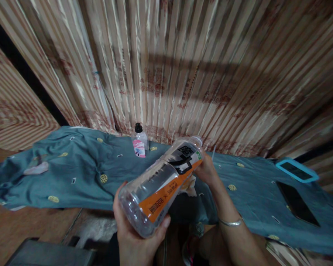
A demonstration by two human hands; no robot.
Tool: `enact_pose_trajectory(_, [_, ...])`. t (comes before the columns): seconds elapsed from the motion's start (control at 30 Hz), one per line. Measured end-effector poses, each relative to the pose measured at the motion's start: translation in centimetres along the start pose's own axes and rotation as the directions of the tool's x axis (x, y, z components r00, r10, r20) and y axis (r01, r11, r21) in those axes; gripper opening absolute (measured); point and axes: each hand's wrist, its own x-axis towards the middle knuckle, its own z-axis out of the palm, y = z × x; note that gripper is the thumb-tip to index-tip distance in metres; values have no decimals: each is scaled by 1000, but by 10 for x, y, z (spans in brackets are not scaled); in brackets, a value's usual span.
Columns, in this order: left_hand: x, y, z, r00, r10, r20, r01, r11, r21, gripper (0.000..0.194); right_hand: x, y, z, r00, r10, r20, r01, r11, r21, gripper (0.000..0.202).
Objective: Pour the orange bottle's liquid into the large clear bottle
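A large clear plastic bottle (161, 184) with an orange, white and black label lies tilted between my hands, its base towards me and its neck pointing away. My left hand (136, 236) cups the base from below. My right hand (208, 170) grips the bottle near its neck; a bit of pale cloth or paper shows under that hand. A silver bangle (230, 222) circles my right wrist.
A teal patterned cloth (80, 173) covers the table. A small clear bottle with a black cap and pink label (139, 142) stands at the back. A dark phone (296, 203) and a blue-cased device (296, 170) lie at the right. Striped curtains hang behind.
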Motion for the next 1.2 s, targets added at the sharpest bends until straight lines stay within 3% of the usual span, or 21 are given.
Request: enact_pose_trajectory(1.2, [-2, 4, 2, 998, -62, 13, 62, 998, -21, 107, 0, -1, 1, 1000, -16, -5, 16, 1000, 16, 44])
